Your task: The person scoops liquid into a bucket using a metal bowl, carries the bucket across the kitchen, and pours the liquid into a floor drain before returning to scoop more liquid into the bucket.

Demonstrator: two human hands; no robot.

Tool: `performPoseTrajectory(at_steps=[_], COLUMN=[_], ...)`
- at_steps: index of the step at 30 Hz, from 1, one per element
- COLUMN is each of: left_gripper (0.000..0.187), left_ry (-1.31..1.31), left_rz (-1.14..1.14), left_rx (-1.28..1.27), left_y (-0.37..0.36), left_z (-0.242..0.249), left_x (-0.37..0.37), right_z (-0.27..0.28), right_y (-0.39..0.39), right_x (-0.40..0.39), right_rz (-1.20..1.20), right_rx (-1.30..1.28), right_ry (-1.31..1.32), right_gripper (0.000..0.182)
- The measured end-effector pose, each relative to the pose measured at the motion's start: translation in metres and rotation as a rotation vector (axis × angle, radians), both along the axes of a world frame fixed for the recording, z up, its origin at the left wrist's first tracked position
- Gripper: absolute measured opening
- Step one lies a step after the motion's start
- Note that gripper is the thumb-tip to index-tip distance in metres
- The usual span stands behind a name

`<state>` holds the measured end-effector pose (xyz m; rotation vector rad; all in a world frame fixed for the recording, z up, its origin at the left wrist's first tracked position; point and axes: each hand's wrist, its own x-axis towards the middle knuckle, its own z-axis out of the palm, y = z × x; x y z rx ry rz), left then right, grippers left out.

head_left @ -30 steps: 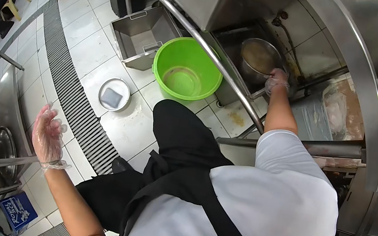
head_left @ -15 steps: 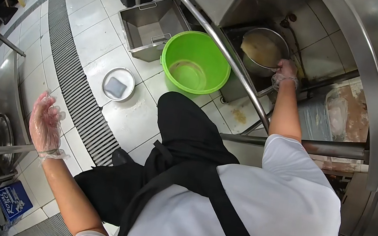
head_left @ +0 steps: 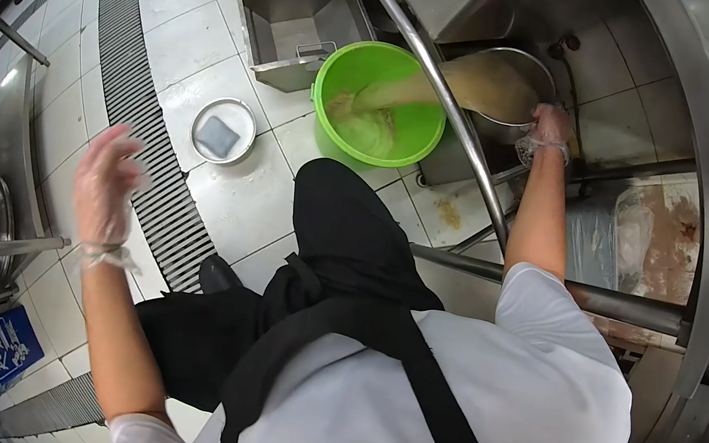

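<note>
My right hand (head_left: 550,135), in a clear plastic glove, grips the edge of a metal pot (head_left: 496,131) at the upper right. The pot is tilted to the left. A cloudy tan liquid (head_left: 419,95) streams from it past a metal rail into the bright green tub (head_left: 375,157) on the floor, where it swirls. My left hand (head_left: 105,192), also gloved, is raised over the floor at the left. Its fingers are apart and it holds nothing. Part of the pot is hidden behind my right hand.
A curved metal rail (head_left: 392,5) runs between my body and the pot. A steel bin (head_left: 286,43) stands behind the tub. On the tiles sits a round bowl (head_left: 245,119) with a grey-blue pad (head_left: 218,137). A drain grate (head_left: 138,79) crosses the floor; metal shelving (head_left: 21,120) stands left.
The pot has tipped left in my right hand, and liquid now pours into the green tub, which had almost nothing in it. My left hand has moved up slightly.
</note>
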<state>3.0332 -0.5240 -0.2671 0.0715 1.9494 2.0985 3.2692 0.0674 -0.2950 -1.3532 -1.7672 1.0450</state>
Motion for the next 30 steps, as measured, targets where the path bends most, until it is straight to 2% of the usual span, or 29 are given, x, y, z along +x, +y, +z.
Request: performPoseTrajectory(at_steps=[4,8,9,10,12,14,17,20,23,24,25,27,28,30], left_gripper=[0.035,0.030,0.028,0.030,0.033,0.044,0.047,0.052,0.054,0.060,0.060,0.047,0.050,0.049], left_ry=[-0.060,0.019,0.015,0.170,0.262,0.119,0.235,0.262,0.244,0.250,0.249,0.090,0.082,0.172], left_rz=[-0.423,-0.652,-0.706,-0.794,-0.746,-0.605,-0.537,-0.540,-0.557,-0.582,-0.582,-0.659,-0.776,-0.791], left_rx=[-0.259,-0.527,-0.557,-0.599,-0.635,-0.614,-0.702,-0.694,-0.813,-0.883,-0.886,-0.879,-0.864,-0.844], left_y=[0.077,0.170,0.192,0.214,0.254,0.276,0.279,0.279,0.273,0.274,0.272,0.264,0.259,0.243], left_z=[-0.017,-0.092,-0.112,-0.161,-0.234,-0.238,-0.217,-0.227,-0.208,-0.214,-0.204,-0.181,-0.174,-0.153], left_x=[0.002,-0.013,-0.017,-0.029,-0.036,-0.029,-0.024,-0.019,0.008,0.013,0.022,0.038,0.035,0.026], right_z=[-0.004,-0.008,-0.009,-0.010,-0.002,0.004,0.005,0.005,-0.001,-0.002,-0.001,0.000,0.003,-0.001], right_y=[0.004,0.009,0.011,0.007,-0.003,-0.009,-0.010,-0.012,-0.002,-0.003,-0.005,-0.010,-0.012,-0.010], right_x=[0.002,0.004,0.005,0.004,0.002,-0.001,-0.003,-0.004,-0.004,-0.005,-0.008,-0.011,-0.013,-0.014], right_rz=[-0.008,-0.020,-0.011,-0.034,-0.028,-0.023,-0.112,-0.082,-0.010,-0.011,-0.013,-0.015,-0.011,-0.008], right_rx=[-0.031,-0.015,0.016,0.026,0.008,-0.003,0.004,0.025,0.047,0.043,0.062,0.073,0.109,0.142], right_ry=[0.003,-0.034,-0.092,0.022,0.014,0.022,-0.027,0.042,0.066,0.065,0.075,0.079,-0.001,-0.087], right_gripper=[0.013,0.013,0.014,0.014,0.014,0.013,0.012,0.011,0.011,0.011,0.010,0.009,0.007,0.009])
